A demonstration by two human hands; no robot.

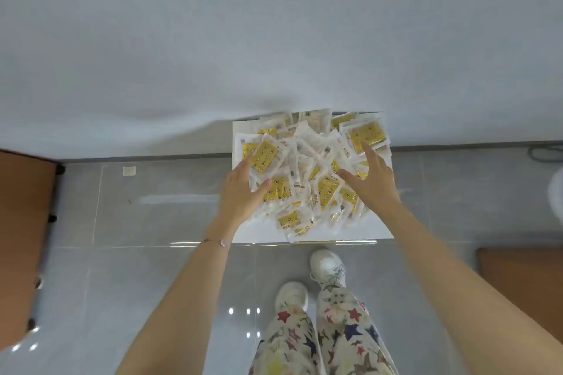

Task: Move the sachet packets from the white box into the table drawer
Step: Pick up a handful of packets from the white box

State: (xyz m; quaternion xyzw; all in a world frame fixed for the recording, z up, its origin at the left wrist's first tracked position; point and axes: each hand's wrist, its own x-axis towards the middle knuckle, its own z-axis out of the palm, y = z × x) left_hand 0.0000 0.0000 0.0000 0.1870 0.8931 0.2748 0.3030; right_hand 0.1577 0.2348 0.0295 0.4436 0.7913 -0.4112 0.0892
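Note:
A white box (320, 236) stands on the grey tiled floor against the wall, heaped with several clear sachet packets (307, 173) printed yellow. My left hand (240, 192) lies on the left side of the heap with fingers spread over the packets. Resting on the right side is my right hand (371, 179), its fingers apart and one fingertip on a yellow packet near the back corner. Neither hand has lifted a packet. No drawer shows in this view.
A brown wooden piece of furniture (24, 237) stands at the left edge, another brown surface (524, 283) at the right. My feet in white shoes (326, 265) are just in front of the box. A white wall fills the upper half.

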